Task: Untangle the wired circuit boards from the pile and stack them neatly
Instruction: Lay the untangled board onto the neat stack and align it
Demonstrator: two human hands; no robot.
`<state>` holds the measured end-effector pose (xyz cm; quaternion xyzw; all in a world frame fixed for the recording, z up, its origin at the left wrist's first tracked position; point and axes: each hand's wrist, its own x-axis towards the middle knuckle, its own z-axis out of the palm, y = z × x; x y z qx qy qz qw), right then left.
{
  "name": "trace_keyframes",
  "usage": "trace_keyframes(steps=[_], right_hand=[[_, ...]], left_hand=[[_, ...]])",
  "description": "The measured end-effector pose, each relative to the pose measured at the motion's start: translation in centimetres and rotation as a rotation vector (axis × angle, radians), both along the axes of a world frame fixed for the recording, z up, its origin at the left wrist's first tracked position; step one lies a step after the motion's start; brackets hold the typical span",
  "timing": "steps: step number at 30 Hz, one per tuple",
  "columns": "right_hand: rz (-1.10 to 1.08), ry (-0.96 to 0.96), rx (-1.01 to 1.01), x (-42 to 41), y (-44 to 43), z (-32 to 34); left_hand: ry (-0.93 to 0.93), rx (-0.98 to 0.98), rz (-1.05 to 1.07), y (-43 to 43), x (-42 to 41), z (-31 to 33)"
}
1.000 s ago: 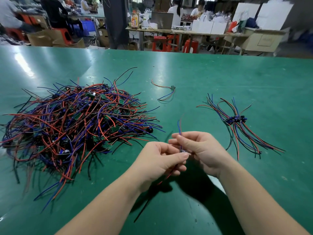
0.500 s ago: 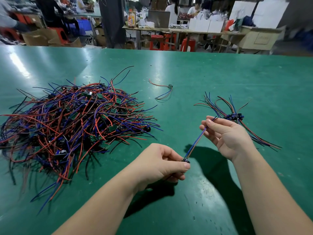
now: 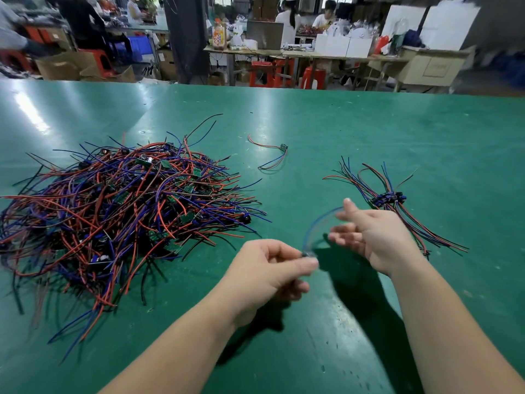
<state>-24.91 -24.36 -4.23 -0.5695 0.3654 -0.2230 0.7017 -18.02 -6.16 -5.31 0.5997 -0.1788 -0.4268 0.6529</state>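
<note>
Left hand [image 3: 267,270]: fingers [image 3: 308,263] curled, thumb and forefinger pinching one small board [image 3: 308,255], held above the worktop [image 3: 369,132], close to me, between pile and stack. Right hand [image 3: 380,237]: fingers spread and loose, blurred, gripping nothing I can make out. A blue wire [image 3: 312,227] arcs from the board up to my right thumb tip; touching or not, can't tell. This board's other wires are hidden or too blurred.

Step, my guess: the board is free of the pile [image 3: 119,211] and I'm straightening its wires before stacking. The next move probably calls for carrying it right to the stack [image 3: 387,198] and laying it board on boards, wires running the same way as the rest, without snagging the loose ends.

Look: the pile is a dense heap of red, blue and black wires with small green boards buried in it, on my left, well apart from the stack. The stack is small, dark boards bunched together, wires fanning far and near. One stray board [image 3: 283,147] with red and blue wires lies alone further back.
</note>
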Motion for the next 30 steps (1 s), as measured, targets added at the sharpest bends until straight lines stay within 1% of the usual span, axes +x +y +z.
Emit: trace_keyframes(steps=[2,3,5,7,9,11,13,15,16,20,22,24,27,29,30], right_hand=[[0.062,0.087,-0.081,-0.1,0.6,-0.1],[0.089,0.092,-0.121,-0.1,1.1,-0.1],[0.142,0.026,-0.174,0.1,2.5,0.0],[0.206,-0.026,-0.222,0.6,4.0,-0.1],[0.252,0.032,-0.391,1.0,5.1,-0.7],[0.228,0.124,-0.590,1.3,5.6,-1.4],[0.154,0.152,-0.659,1.4,5.5,-1.7],[0.088,0.135,-0.628,1.5,5.3,-1.6],[0.055,0.091,-0.541,1.5,5.2,-1.5],[-0.058,-0.184,-0.012,1.4,3.1,0.5],[-0.125,-0.248,0.114,1.0,0.6,1.9],[-0.168,-0.226,0.096,0.5,-2.4,3.5],[-0.243,-0.190,-0.029,-0.4,-7.6,5.2],[-0.388,-0.154,-0.160,-0.4,-10.9,5.8],[-0.467,-0.105,-0.237,-0.3,-12.4,5.8]], left_hand=[[0.067,-0.061,0.193,-0.4,0.5,-0.1],[0.093,-0.086,0.262,-0.5,0.9,-0.1],[0.124,-0.110,0.333,-0.4,1.5,-0.4],[0.122,-0.102,0.322,-0.4,1.5,-0.5],[0.116,-0.104,0.260,-0.4,1.1,-0.4],[0.117,-0.107,0.170,-0.4,0.7,-0.3],[0.099,-0.096,0.048,-0.4,0.4,-0.3],[0.089,-0.083,-0.044,-0.5,0.1,-0.2],[0.092,-0.074,-0.056,-0.5,-0.1,-0.2],[0.100,-0.059,-0.034,-0.3,0.2,-0.3],[0.106,-0.043,-0.003,-0.2,0.7,-0.4],[0.091,-0.021,0.042,-0.1,1.1,-0.2],[0.060,-0.001,0.061,-0.1,1.3,-0.1],[0.036,0.018,0.051,-0.1,1.3,-0.1],[0.028,0.028,0.047,-0.1,1.3,-0.2]])
